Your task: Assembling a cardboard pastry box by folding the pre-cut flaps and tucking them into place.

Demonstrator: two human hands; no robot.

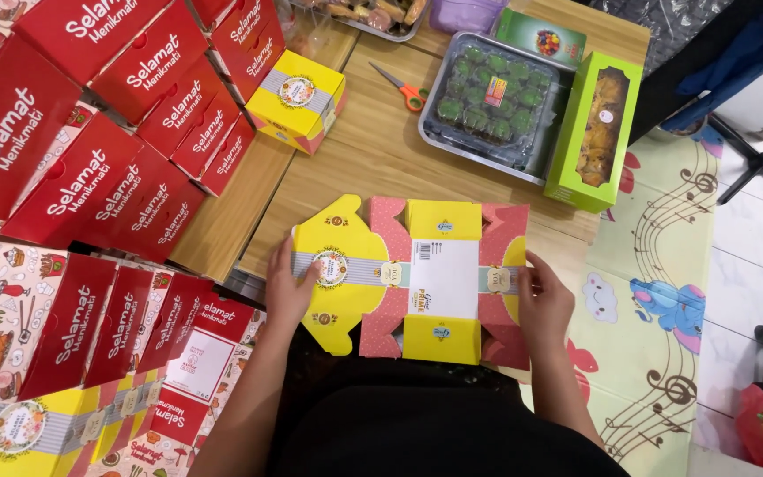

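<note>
At centre frame lies an unfolded flat carton (pixel 417 278), yellow and pink with a white label panel in its middle. A folded yellow box (pixel 298 100) with a round label stands above it, left of centre. Red boxes (pixel 90 132) with white lettering crowd the upper left, and more red boxes fill the lower left. At upper right sit a clear lidded tray (pixel 492 97) of green cakes, a tall lime-green window box (pixel 595 131) and a flat green packet (pixel 540 37).

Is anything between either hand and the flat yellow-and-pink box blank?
Nothing visible. The left hand and right hand already touch opposite ends of the box blank, which lies unfolded on the wooden table.
</note>
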